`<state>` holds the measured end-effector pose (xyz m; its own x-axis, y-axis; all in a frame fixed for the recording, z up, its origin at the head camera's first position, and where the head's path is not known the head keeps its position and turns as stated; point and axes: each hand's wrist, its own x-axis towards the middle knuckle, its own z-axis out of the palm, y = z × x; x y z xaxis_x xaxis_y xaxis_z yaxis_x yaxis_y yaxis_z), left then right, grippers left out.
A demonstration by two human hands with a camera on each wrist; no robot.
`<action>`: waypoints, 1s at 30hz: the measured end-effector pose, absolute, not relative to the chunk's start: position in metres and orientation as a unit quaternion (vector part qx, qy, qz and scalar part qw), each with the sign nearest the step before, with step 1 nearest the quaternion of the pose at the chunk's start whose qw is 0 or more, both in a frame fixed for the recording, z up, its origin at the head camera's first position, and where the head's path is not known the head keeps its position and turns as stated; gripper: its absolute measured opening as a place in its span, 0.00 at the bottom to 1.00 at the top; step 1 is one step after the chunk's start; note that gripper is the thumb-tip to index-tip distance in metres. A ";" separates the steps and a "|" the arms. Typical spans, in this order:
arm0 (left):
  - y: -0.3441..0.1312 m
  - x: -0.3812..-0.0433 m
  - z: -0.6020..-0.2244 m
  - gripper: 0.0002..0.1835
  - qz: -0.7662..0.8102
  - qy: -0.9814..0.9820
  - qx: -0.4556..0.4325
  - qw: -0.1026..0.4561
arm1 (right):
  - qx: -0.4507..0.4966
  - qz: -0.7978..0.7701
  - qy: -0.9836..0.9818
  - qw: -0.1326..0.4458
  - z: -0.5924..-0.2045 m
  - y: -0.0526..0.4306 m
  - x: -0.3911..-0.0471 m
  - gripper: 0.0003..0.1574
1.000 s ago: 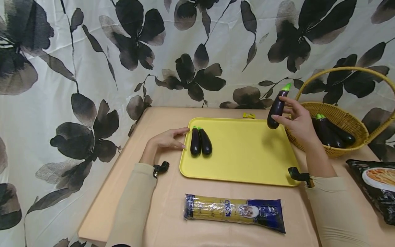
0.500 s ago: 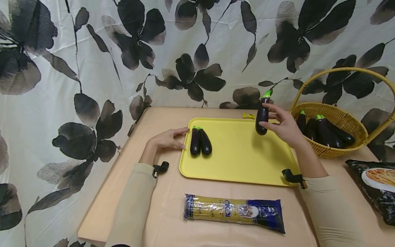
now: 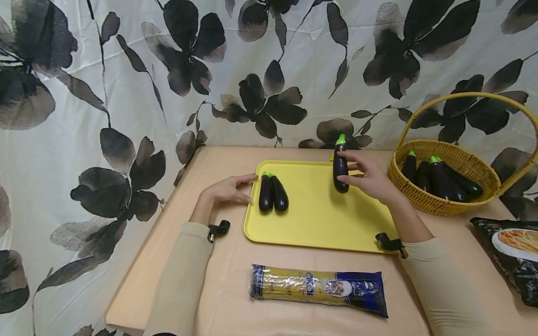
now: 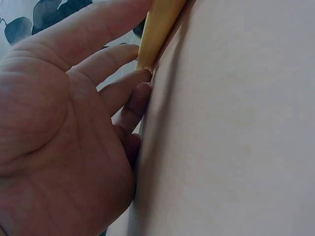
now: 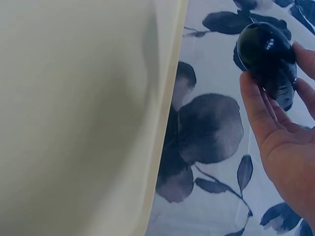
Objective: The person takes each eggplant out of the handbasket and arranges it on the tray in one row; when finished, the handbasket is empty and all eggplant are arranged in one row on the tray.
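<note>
A dark purple eggplant with a green cap is pinched upright between the thumb and fingers of my right hand, above the right half of the yellow tray. Its rounded bottom end faces the right wrist camera, where the eggplant hangs beyond the tray edge in that view. Two more eggplants lie side by side on the tray's left end. My left hand touches the tray's left edge; in the left wrist view its relaxed fingertips meet the tray rim.
A wicker basket with a tall handle stands at the right, holding several eggplants. A pasta pack lies in front of the tray. A black food bag is at far right. Behind the table hangs a floral cloth.
My right hand has carried the eggplant leftward and lower, from beside the basket to over the tray, and it now stands more upright. My left hand has stayed at the tray edge.
</note>
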<state>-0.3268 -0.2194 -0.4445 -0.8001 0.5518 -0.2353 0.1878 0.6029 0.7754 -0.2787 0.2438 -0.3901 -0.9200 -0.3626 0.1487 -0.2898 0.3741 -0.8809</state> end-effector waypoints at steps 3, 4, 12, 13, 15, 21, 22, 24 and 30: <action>-0.220 -0.326 -0.445 0.53 0.392 0.864 0.213 0.234 | -0.202 -0.515 0.831 0.056 -0.392 0.236 -0.280 0.43; -0.220 -0.326 -0.445 0.53 0.393 0.863 0.213 0.235 | -0.204 -0.510 0.833 0.063 -0.392 0.233 -0.280 0.43; -0.222 -0.328 -0.445 0.53 0.397 0.857 0.231 0.234 | -0.217 -0.479 0.845 0.098 -0.401 0.225 -0.284 0.41; -0.222 -0.329 -0.445 0.53 0.397 0.856 0.233 0.234 | -0.220 -0.476 0.846 0.100 -0.401 0.224 -0.284 0.42; -0.222 -0.329 -0.445 0.53 0.395 0.857 0.233 0.234 | -0.223 -0.469 0.848 0.105 -0.403 0.224 -0.284 0.42; -0.221 -0.329 -0.444 0.53 0.397 0.855 0.237 0.234 | -0.235 -0.461 0.847 0.119 -0.406 0.220 -0.287 0.42; -0.221 -0.329 -0.444 0.53 0.398 0.855 0.238 0.233 | -0.236 -0.460 0.847 0.123 -0.407 0.218 -0.287 0.42; -0.221 -0.329 -0.445 0.53 0.398 0.855 0.239 0.232 | -0.242 -0.454 0.847 0.132 -0.409 0.213 -0.289 0.42; -0.221 -0.329 -0.445 0.52 0.399 0.855 0.235 0.232 | -0.273 -0.419 0.850 0.165 -0.415 0.199 -0.295 0.43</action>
<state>-0.3287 -0.2208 -0.4447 -0.7820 0.5873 -0.2087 0.2175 0.5710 0.7916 -0.2951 0.1991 -0.4149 -0.7966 -0.6023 -0.0514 -0.3265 0.5001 -0.8021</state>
